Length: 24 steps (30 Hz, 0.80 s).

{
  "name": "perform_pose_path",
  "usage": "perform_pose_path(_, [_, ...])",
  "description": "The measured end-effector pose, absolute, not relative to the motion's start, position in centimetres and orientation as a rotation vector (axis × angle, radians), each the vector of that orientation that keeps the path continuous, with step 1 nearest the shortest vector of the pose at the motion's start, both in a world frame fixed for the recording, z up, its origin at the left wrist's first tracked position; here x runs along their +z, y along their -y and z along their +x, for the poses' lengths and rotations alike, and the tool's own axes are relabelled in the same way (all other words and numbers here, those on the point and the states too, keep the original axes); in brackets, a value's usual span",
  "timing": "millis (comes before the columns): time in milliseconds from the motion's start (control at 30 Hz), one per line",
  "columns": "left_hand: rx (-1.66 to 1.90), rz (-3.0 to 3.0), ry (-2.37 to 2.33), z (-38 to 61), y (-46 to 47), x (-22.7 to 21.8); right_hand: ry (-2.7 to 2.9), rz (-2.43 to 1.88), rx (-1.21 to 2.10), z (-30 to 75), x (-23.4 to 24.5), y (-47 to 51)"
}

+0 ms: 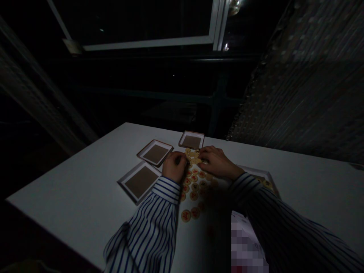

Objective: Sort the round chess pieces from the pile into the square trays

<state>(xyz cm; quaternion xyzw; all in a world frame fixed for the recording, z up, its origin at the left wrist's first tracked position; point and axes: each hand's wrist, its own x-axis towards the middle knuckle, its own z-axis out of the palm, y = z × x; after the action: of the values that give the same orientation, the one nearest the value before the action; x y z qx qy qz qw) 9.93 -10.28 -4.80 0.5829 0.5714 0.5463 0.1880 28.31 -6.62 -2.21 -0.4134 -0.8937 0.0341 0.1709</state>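
Observation:
Several round pale wooden game discs (194, 186) with red marks lie scattered on a white table (85, 189). My left hand (174, 165) rests at the left edge of the pile, fingers curled closed; what it holds, if anything, is hidden. My right hand (216, 161) lies palm down over the far end of the discs, fingertips pinched on a disc (198, 160). Both arms wear blue-striped white sleeves.
Three square white-rimmed trays with brown insides sit nearby: one at near left (141, 182), one beyond it (155, 152), one at the far end (191, 140). Another white tray (263, 175) is partly hidden behind my right sleeve. Dark surroundings, a window frame above.

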Motion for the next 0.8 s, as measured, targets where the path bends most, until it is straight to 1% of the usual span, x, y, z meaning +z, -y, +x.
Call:
perform_pose_path(100, [1.557, 1.673, -1.557, 10.0, 10.3, -4.7, 2.396, -1.150, 0.210, 28.2, -2.0, 6.4])
perform_pose_path(333, [1.546, 1.893, -1.430, 10.7, 10.9, -4.6, 2.100, -1.014, 0.825, 27.5, -1.5, 6.4])
perform_pose_path(467, [1.539, 2.019, -1.378, 11.0, 11.1, -4.5, 1.995, -0.972, 1.097, 27.3, -1.4, 6.5])
perform_pose_path(800, [1.594, 2.182, -1.416, 10.9, 11.0, -4.7, 1.857, -0.919, 1.362, 27.1, -1.4, 6.6])
